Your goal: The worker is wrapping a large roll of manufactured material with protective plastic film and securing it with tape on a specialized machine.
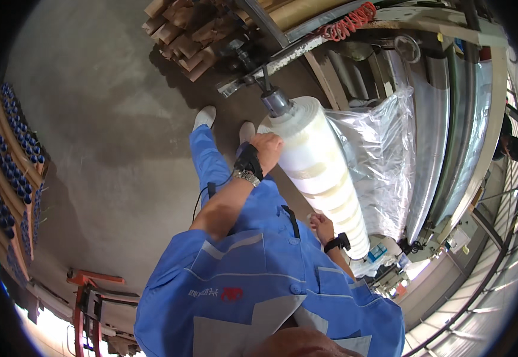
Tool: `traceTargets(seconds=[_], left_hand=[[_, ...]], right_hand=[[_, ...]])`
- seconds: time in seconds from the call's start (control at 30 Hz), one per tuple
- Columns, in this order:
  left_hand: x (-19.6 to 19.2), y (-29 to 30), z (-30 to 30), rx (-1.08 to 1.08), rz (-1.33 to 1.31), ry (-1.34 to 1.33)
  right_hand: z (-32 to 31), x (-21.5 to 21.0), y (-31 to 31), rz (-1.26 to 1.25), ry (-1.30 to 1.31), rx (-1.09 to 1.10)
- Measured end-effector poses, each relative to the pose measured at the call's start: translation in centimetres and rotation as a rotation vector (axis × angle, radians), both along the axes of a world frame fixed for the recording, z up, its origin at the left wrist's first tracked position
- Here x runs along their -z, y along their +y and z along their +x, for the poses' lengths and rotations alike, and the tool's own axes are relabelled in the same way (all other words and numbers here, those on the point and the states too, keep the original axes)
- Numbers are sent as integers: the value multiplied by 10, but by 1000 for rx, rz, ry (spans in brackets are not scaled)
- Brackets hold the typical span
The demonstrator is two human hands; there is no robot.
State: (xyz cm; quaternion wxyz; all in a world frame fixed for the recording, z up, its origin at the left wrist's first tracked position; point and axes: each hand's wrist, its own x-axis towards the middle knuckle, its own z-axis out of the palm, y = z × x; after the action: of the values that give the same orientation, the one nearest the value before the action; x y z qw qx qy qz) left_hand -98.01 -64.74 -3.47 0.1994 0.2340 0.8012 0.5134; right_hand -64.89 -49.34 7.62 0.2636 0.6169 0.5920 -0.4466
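A large roll of whitish plastic film (315, 160) with pale tan bands lies in front of me. It sits on a metal shaft with a round end chuck (277, 102). My left hand (266, 152), with a black strap and a metal watch at the wrist, is closed against the roll's near side by the chuck; anything within the fingers is hidden. Lower along the roll, my right hand (322, 226) has its fingers curled together beside the surface. Whatever they pinch is too small to tell. Clear film (384, 160) stretches from the roll toward the machine.
Machine rollers (428, 149) stand beyond the film. A red coiled hose (349, 22) hangs over the frame. Brown cardboard tubes (190, 35) lie stacked at the far side, and blue-ended tubes (15, 172) fill a rack at left. An orange lift frame (86, 291) stands at lower left.
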Motion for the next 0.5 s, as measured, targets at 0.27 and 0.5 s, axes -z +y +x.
traceTargets(seconds=[0.27, 0.5], left_hand=[[8, -2, -17, 147, -34, -67], [17, 13, -9, 234, -172, -306]], right_hand=[[11, -39, -90, -79, -158, 158], [77, -46, -162, -34, -33, 717]])
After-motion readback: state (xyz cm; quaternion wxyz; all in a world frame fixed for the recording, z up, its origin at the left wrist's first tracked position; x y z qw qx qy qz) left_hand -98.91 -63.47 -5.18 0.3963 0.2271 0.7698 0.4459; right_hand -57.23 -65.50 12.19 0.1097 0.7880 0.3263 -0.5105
